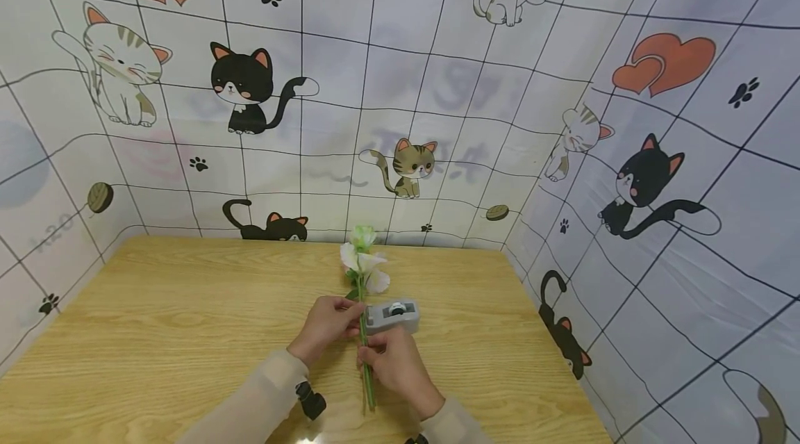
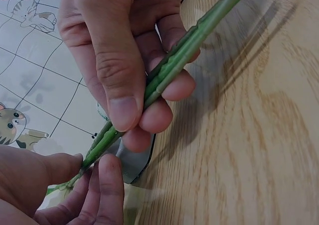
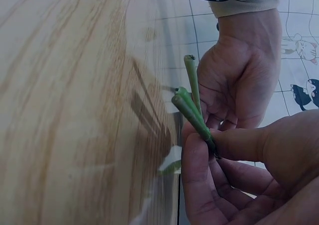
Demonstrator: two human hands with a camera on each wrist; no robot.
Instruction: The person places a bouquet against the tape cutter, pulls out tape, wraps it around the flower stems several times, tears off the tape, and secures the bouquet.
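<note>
A small bunch of flowers with white and pale green blossoms (image 1: 364,260) is held just above the wooden table, its heads pointing to the far side. My left hand (image 1: 328,326) pinches the green stems (image 1: 369,392) below the blossoms. Lower down, my right hand (image 1: 396,364) grips the same stems between thumb and fingers. In the left wrist view the stems (image 2: 199,36) lie bundled side by side; in the right wrist view the cut stem ends (image 3: 192,115) spread slightly apart. A grey tape dispenser (image 1: 409,319) stands right beside the stems, just beyond my right hand.
The light wooden table (image 1: 187,305) extends to both sides of the hands. A white curtain (image 1: 337,83) with a black grid and cartoon cats hangs behind it and along the sides. A small black device (image 1: 310,400) is strapped at the left wrist.
</note>
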